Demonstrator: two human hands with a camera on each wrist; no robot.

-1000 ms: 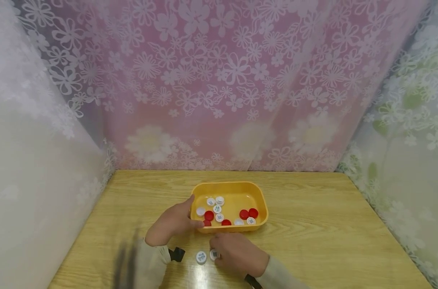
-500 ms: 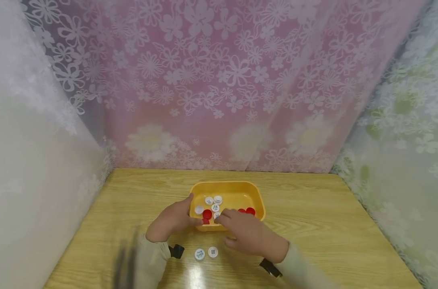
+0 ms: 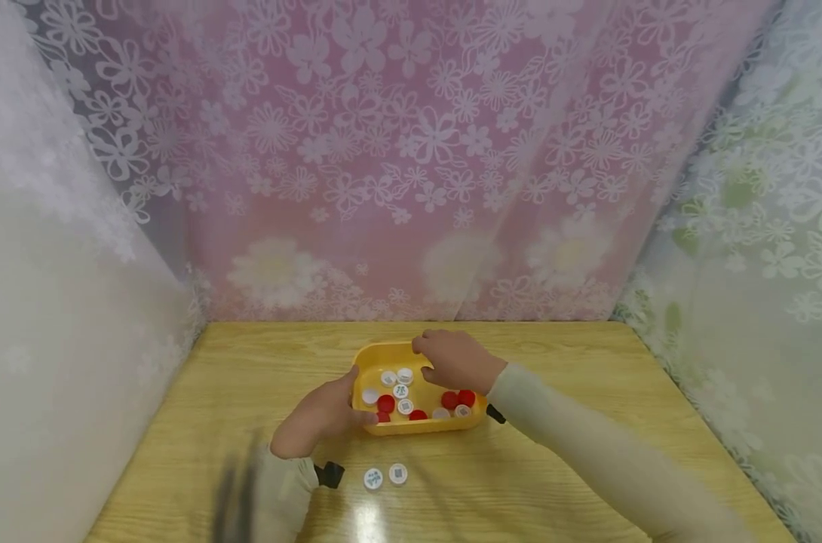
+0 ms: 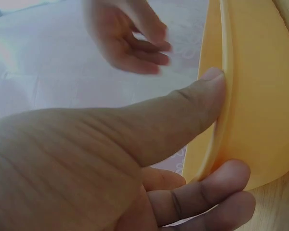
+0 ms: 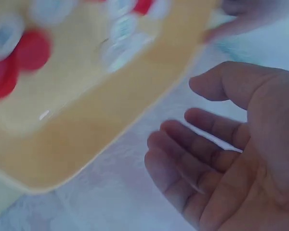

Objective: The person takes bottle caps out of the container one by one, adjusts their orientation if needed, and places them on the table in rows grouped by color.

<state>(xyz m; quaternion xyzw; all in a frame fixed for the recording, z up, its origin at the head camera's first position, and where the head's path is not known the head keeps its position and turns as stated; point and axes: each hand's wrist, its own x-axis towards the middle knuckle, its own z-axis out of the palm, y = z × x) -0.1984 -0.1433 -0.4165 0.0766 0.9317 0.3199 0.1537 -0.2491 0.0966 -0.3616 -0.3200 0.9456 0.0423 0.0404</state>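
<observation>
A yellow plastic tray [image 3: 424, 428] on the wooden table holds red bottle caps [image 3: 386, 404] and white bottle caps [image 3: 400, 391] with printed tops. My left hand [image 3: 320, 416] grips its left end; in the left wrist view the thumb [image 4: 202, 96] presses the rim and the other fingers curl at the wall. Over the tray's far rim hovers my right hand [image 3: 460, 360]. Seen from the right wrist, its fingers [image 5: 207, 168] are loosely bent with nothing in them. Two white caps, one with blue-green print [image 3: 373, 479] and one with a square code [image 3: 398, 473], lie on the table before the tray.
The light wooden table [image 3: 587, 437] reaches back to a pink floral curtain [image 3: 411, 226]. Pale floral cloth also hangs along the left side and the right side [image 3: 743, 302]. Black wrist straps [image 3: 329, 475] sit at both sleeves.
My right hand has left the cap with the square code on the table, crossed over the tray and risen to its far rim. The left hand keeps its grip on the tray.
</observation>
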